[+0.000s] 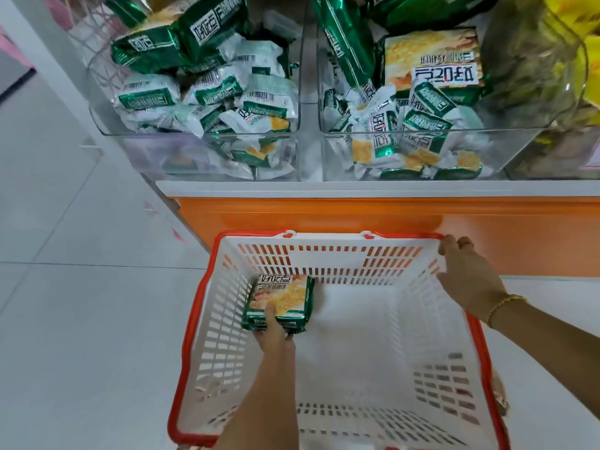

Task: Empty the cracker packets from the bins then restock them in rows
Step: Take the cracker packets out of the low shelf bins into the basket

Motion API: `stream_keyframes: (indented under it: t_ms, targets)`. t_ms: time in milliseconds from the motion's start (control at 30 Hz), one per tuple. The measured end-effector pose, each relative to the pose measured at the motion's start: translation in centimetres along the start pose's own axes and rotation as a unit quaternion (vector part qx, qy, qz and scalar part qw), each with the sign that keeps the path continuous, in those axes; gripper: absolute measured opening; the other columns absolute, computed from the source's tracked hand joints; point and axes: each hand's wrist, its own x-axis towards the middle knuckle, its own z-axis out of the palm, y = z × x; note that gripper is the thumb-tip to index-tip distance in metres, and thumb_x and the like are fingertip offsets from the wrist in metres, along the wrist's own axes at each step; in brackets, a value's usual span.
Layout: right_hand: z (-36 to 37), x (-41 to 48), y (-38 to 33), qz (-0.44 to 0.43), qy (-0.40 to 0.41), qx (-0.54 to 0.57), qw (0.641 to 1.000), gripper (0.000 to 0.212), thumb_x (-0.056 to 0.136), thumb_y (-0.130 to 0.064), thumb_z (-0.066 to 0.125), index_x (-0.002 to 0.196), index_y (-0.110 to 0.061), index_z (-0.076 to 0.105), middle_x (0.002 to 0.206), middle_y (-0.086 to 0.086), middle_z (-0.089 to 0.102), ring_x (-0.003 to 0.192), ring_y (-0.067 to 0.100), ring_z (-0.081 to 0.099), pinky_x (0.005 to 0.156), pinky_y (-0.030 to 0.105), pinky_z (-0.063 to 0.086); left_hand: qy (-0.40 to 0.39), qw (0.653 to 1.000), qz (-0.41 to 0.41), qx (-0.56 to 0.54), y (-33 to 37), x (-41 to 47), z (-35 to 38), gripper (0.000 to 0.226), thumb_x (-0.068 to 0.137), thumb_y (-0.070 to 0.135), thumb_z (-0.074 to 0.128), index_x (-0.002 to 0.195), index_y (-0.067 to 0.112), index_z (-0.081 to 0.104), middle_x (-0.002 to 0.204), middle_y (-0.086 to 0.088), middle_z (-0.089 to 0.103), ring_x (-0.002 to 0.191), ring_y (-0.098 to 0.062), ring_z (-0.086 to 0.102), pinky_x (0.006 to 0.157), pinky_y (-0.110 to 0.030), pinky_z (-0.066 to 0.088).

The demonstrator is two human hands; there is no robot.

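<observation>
View from above, looking down at a person's two bare arms and a shopping basket [190, 323] with white slotted walls and a red rim. The basket is in front of an orange shelf front [357, 216].

The left hand [274, 337] reaches down inside the basket, forearm entering from the bottom edge of the view. Its fingers [271, 313] are curled round the near end of a green cracker packet [285, 297], thumb on top. The packet is low in the basket's far left corner, close to the left wall. Whether it touches the basket floor cannot be told.

The right hand [467, 271] is stretched forward to the basket's far right corner, wrist bent. Its fingers [449, 243] are hooked over the red rim and grip it. A gold bracelet [503, 305] circles that wrist.

Above the orange front, a white surface [324, 190] carries two clear plastic bins side by side. The left bin [146, 154] holds a loose heap of green and white packets [207, 92], lying at all angles. The right bin [337, 157] holds a similar jumble [422, 118], with one larger packet [431, 56] propped face up towards the back.

Pale floor tiles [81, 287] fill the left of the view.
</observation>
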Motion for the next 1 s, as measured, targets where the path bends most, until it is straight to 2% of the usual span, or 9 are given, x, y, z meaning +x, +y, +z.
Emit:
stream_keyframes:
  t_ms: [233, 367, 467, 633, 700, 767, 833, 933, 1000]
  targets:
    - [0.2, 0.0, -0.1, -0.009, 0.004, -0.012, 1.000, 0.036, 0.090, 0.001, 0.055, 0.123, -0.006, 0.042, 0.115, 0.017, 0.050, 0.072, 0.017, 0.050, 0.064, 0.022, 0.048, 0.012, 0.995, -0.096, -0.004, -0.6, 1.1, 0.1, 0.051, 0.097, 0.036, 0.049, 0.140, 0.012, 0.034, 0.144, -0.019, 0.041, 0.129, -0.042, 0.041, 0.103, -0.065, 0.033]
    - [0.0, -0.2, -0.2, -0.008, 0.001, -0.029, 1.000, 0.038, 0.090, 0.000, 0.056, 0.125, -0.005, 0.042, 0.118, 0.018, 0.049, 0.080, 0.024, 0.060, 0.069, 0.024, 0.050, 0.008, 0.960, -0.263, -0.096, 0.1, 1.2, 1.0, 0.085, 0.081, 0.071, 0.049, 0.147, 0.025, 0.020, 0.153, -0.024, 0.018, 0.136, -0.053, 0.020, 0.097, -0.072, 0.033]
    - [-0.1, -0.5, -0.5, -0.005, -0.008, -0.033, 0.999, 0.042, 0.089, 0.003, 0.055, 0.128, -0.005, 0.041, 0.121, 0.020, 0.047, 0.085, 0.028, 0.063, 0.073, 0.027, 0.052, 0.010, 0.938, -0.288, -0.195, 0.2, 1.1, 1.3, 0.108, 0.067, 0.076, 0.060, 0.148, 0.020, 0.016, 0.148, -0.028, 0.020, 0.132, -0.054, 0.027, 0.090, -0.062, 0.046]
    - [-0.8, -1.0, -1.2, 0.003, -0.027, -0.060, 0.998, 0.049, 0.088, 0.000, 0.056, 0.133, -0.006, 0.039, 0.122, 0.016, 0.045, 0.095, 0.028, 0.060, 0.081, 0.031, 0.052, 0.023, 0.946, -0.242, -0.214, 0.5, -0.5, 1.0, 0.100, 0.073, 0.064, 0.068, 0.149, 0.026, 0.015, 0.153, -0.021, 0.012, 0.138, -0.047, 0.022, 0.096, -0.057, 0.046]
    - [-1.4, -1.2, -1.8, -0.003, -0.037, -0.082, 0.996, 0.045, 0.089, -0.008, 0.056, 0.131, -0.009, 0.039, 0.122, 0.013, 0.046, 0.102, 0.027, 0.056, 0.086, 0.032, 0.051, -0.005, 0.969, -0.234, -0.084, 1.5, -2.4, 1.1, 0.089, 0.082, 0.045, 0.071, 0.148, 0.026, 0.015, 0.156, -0.020, 0.002, 0.141, -0.049, 0.009, 0.099, -0.064, 0.038]
    - [-2.6, -1.4, -3.2, -0.024, -0.062, -0.118, 0.991, 0.035, 0.091, -0.020, 0.055, 0.124, -0.013, 0.045, 0.124, 0.009, 0.048, 0.106, 0.023, 0.053, 0.087, 0.030, 0.049, -0.029, 0.978, -0.205, 0.037, 2.8, -4.8, 2.4, 0.076, 0.075, 0.032, 0.080, 0.135, 0.020, 0.035, 0.154, -0.016, 0.019, 0.140, -0.042, 0.021, 0.101, -0.055, 0.042]
    - [-4.5, -1.6, -5.3, -0.052, -0.061, -0.130, 0.988, 0.009, 0.094, -0.028, 0.054, 0.098, -0.019, 0.053, 0.115, 0.002, 0.057, 0.095, 0.015, 0.054, 0.079, 0.023, 0.047, -0.085, 0.976, -0.124, 0.156, 4.9, -7.7, 3.5, 0.063, 0.073, 0.033, 0.080, 0.124, 0.017, 0.047, 0.137, -0.008, 0.046, 0.126, -0.031, 0.045, 0.096, -0.038, 0.047]
    - [-8.4, -2.5, -9.1, -0.114, -0.031, -0.127, 0.985, 0.033, 0.096, -0.035, 0.051, 0.069, -0.025, 0.035, 0.078, -0.008, 0.051, 0.069, 0.007, 0.045, 0.055, 0.017, 0.034, -0.210, 0.948, -0.040, 0.234, 10.3, -13.8, 5.6, 0.026, 0.090, 0.026, 0.062, 0.102, 0.003, 0.061, 0.091, -0.010, 0.066, 0.089, -0.025, 0.061, 0.078, -0.035, 0.049]
    - [-11.5, -3.7, -11.6, -0.159, 0.003, -0.094, 0.983, 0.037, 0.095, -0.038, 0.054, 0.067, -0.025, 0.033, 0.070, -0.007, 0.044, 0.063, 0.007, 0.043, 0.053, 0.019, 0.033, -0.258, 0.914, 0.133, 0.284, 14.2, -17.7, 6.9, 0.021, 0.091, 0.021, 0.059, 0.075, 0.008, 0.060, 0.062, -0.001, 0.062, 0.070, -0.020, 0.057, 0.073, -0.034, 0.048]
